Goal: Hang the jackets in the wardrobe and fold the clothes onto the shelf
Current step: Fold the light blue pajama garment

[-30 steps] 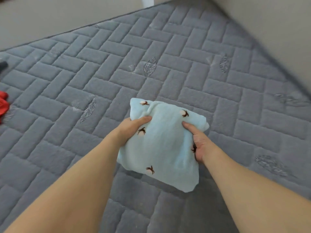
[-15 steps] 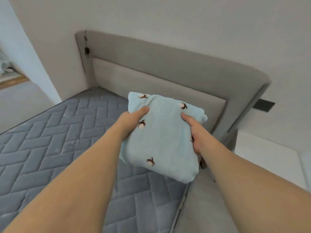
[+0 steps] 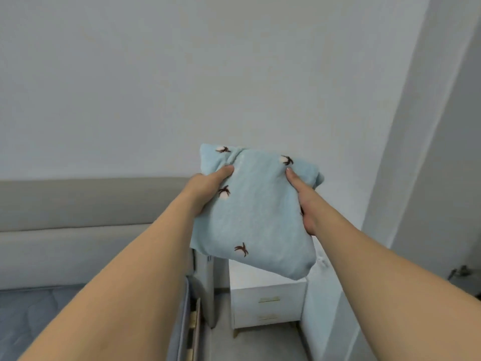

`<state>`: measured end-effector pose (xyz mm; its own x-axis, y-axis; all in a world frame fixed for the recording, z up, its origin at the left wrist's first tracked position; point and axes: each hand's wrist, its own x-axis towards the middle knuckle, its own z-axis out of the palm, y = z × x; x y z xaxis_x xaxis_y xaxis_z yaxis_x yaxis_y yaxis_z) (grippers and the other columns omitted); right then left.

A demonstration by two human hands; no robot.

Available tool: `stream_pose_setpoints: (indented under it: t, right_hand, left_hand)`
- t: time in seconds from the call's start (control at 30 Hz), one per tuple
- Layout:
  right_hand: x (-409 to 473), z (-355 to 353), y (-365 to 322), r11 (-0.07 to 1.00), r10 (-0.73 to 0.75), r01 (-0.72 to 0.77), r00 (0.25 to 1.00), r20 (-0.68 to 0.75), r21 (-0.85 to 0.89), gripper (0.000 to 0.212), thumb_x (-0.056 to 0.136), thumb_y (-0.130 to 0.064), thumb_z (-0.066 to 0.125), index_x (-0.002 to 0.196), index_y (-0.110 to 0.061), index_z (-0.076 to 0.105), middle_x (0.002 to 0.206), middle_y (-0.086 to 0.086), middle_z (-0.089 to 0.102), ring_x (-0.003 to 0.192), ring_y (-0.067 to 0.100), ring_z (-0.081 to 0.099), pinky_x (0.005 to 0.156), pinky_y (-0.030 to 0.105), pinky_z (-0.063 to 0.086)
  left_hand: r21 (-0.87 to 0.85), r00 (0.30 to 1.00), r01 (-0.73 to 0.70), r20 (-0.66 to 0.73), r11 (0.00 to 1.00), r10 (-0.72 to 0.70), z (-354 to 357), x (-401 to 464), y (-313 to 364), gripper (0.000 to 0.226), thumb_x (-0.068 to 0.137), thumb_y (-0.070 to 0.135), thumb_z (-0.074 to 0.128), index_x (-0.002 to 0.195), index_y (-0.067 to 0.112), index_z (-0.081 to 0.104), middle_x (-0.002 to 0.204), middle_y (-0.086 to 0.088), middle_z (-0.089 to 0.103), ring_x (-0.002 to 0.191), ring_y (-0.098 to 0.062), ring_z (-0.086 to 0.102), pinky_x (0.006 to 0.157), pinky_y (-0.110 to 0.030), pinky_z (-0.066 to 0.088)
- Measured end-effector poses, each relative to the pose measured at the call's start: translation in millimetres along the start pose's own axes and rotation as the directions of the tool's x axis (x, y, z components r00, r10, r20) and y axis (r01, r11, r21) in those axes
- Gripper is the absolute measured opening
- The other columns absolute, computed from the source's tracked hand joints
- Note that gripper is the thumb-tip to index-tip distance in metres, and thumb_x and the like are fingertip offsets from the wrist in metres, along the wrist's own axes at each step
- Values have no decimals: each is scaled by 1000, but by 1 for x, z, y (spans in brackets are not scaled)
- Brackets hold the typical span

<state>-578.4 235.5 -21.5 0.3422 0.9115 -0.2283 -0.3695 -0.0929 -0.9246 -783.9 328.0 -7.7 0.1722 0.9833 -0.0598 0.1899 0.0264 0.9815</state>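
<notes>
While both forearms reach out from the lower edge of the view, the folded garment point(image 3: 256, 217) is carried between them, clear of every surface. It is pale blue with small brown and white motifs, and folded to a compact pad.

Left hand point(image 3: 205, 190): grips the garment's left edge, thumb on top, fingers hidden beneath. Right hand point(image 3: 303, 204): grips the right edge likewise, thumb lying along the upper face, fingers hidden beneath. Judgement: the two-sided hold is there to keep the fold intact in transit; a one-handed hold would likely let the layers sag open. The lower corner droops slightly beyond both hands.

Below and to the left, the edge of the mattress point(image 3: 31, 316) shows, with the padded headboard point(image 3: 86, 225) behind it. Beside the bed stands a white nightstand point(image 3: 268, 306) with two drawers, under the garment in the view but well apart from it.

Further back is a plain wall point(image 3: 182, 74), and at right a pale vertical panel point(image 3: 429, 152); whether that is the wardrobe cannot be told. No shelf is visible.

Judgement: folding of this item appears done; carrying to the shelf is in hand, placement not yet done.
</notes>
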Motion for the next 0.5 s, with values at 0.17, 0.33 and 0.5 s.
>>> stream_pose_setpoints:
  t: [0.17, 0.33, 0.5]
  right_hand:
    - [-9, -97, -74, 991, -131, 136, 979, -159, 18, 63, 72, -64, 74, 116, -19, 67, 97, 7, 76, 92, 28, 72, 72, 37, 55]
    - [-29, -172, -135, 965, -228, 258, 916, -329, 48, 55, 75, -58, 73, 110, -17, 71, 95, 9, 76, 91, 28, 71, 74, 39, 54]
    - [-56, -223, -177, 915, -337, 403, 809, -481, 36, 46, 80, -54, 71, 106, -16, 70, 92, 9, 77, 92, 29, 70, 77, 39, 54]
  left_hand:
    - [37, 979, -159, 134, 987, 153, 117, 17, 69, 95, 58, 75, 74, 125, 9, 57, 110, -5, 68, 93, -24, 67, 91, -42, 54]
    - [39, 894, -345, 319, 938, 315, 208, 24, 138, 84, 65, 76, 70, 118, 12, 59, 104, -4, 69, 91, -24, 67, 88, -42, 54]
    - [-29, 785, -467, 446, 884, 429, 288, 21, 190, 83, 66, 77, 67, 118, 12, 57, 106, -3, 67, 94, -25, 65, 93, -45, 52]
